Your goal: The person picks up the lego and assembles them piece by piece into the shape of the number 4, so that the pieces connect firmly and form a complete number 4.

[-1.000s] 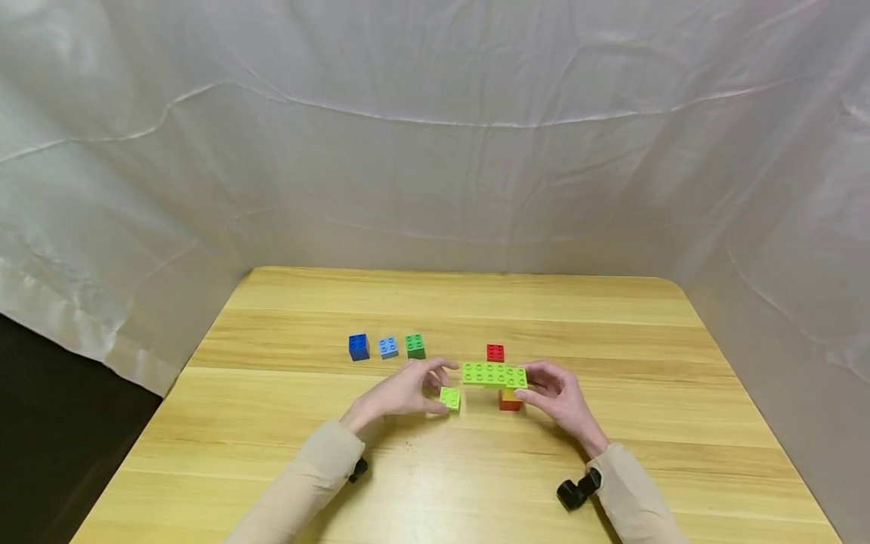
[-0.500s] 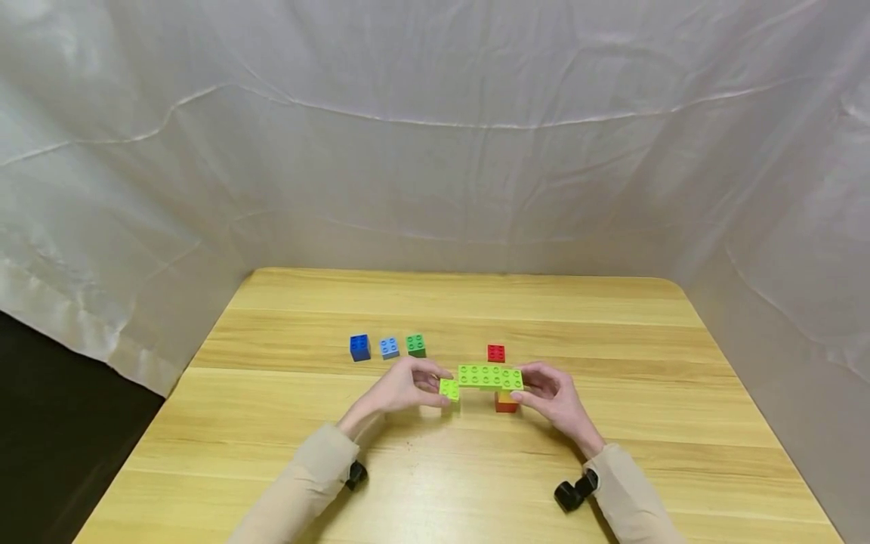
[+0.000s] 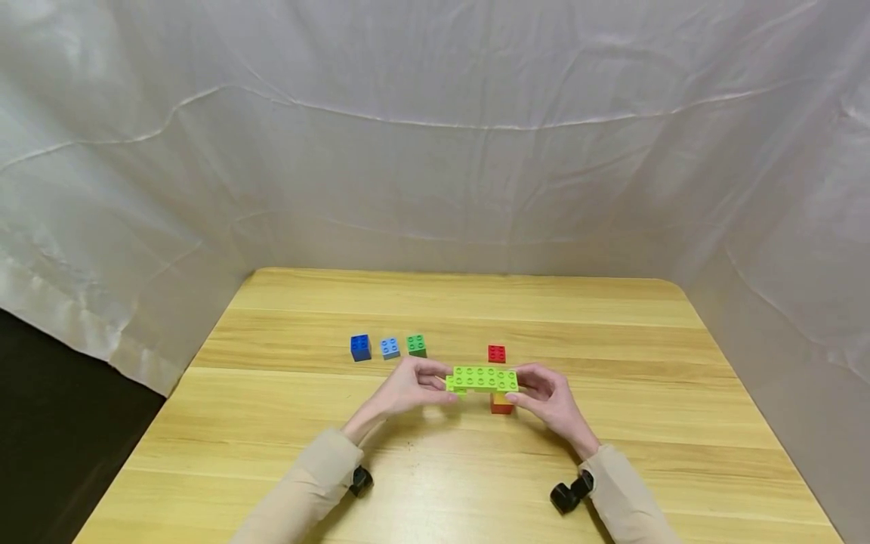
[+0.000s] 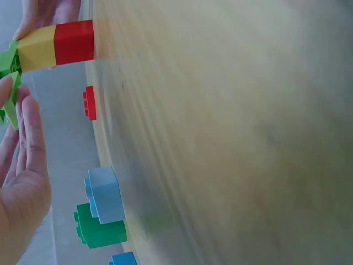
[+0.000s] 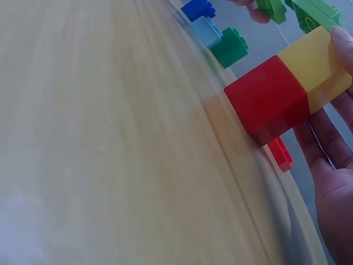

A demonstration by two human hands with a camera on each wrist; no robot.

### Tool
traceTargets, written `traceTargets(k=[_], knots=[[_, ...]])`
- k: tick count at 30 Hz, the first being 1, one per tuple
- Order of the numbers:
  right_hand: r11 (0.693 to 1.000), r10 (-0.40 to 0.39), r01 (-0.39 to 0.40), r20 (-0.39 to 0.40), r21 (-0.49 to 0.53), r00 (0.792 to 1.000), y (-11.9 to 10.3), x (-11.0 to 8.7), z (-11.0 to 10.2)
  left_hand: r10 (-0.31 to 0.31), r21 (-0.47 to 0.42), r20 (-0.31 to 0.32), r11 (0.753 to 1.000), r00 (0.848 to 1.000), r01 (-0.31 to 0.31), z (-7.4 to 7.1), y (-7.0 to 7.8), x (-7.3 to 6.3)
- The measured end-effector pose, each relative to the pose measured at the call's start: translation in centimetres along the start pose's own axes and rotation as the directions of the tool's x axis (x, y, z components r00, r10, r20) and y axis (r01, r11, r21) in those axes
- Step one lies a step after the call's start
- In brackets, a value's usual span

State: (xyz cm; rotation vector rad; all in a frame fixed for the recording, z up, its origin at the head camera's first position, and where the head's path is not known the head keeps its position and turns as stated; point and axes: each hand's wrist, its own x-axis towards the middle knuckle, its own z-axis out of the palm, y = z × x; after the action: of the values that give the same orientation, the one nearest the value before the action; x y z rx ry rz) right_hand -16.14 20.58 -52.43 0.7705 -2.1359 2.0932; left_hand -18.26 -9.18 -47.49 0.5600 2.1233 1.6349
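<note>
1. Looking down from the head view: left hand pinching a small lime brick at the left end of the long lime plate, the small brick tucked just under that end. Right hand gripping the plate's right end, with the yellow brick and red brick stacked below the plate, just left of the right fingers, the red one on the wooden table. Beyond the left grip, 3 loose bricks in a row: dark blue brick, light blue brick, green brick. Beyond the plate, 1 flat red piece.

2. Left wrist view: fingers curled toward the lime pieces; yellow-and-red stack just past them, flat red piece and the light blue and green bricks farther out.

3. Right wrist view: fingers lying along the yellow brick, red brick beneath it touching the table; whether the thumb closes is hidden here.
</note>
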Motion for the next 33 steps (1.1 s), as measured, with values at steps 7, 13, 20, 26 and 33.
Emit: traceTargets(k=[7,13,20,26,33], knots=[[1.000,0.015,-0.015,-0.003,-0.010,1.000,-0.11,0.13,0.29,-0.021,-0.038,0.001,0.999,1.000,0.021,0.11,0.09,0.10],[1.000,0.017,-0.017,0.003,-0.020,1.000,-0.06,0.22,0.48,-0.015,-0.077,0.021,0.997,1.000,0.016,0.22,0.39,0.17],[1.000,0.012,-0.011,0.010,-0.021,1.000,0.03,0.24,0.53,0.000,-0.089,0.016,0.996,1.000,0.001,0.42,0.43,0.18],[1.000,0.015,-0.015,0.011,-0.020,1.000,-0.01,0.25,0.61,0.008,-0.089,0.009,0.996,1.000,-0.007,0.44,0.34,0.19],[1.000,0.016,-0.015,0.011,-0.022,1.000,0.08,0.27,0.64,0.017,-0.104,0.005,0.994,1.000,-0.017,0.95,0.62,0.14]])
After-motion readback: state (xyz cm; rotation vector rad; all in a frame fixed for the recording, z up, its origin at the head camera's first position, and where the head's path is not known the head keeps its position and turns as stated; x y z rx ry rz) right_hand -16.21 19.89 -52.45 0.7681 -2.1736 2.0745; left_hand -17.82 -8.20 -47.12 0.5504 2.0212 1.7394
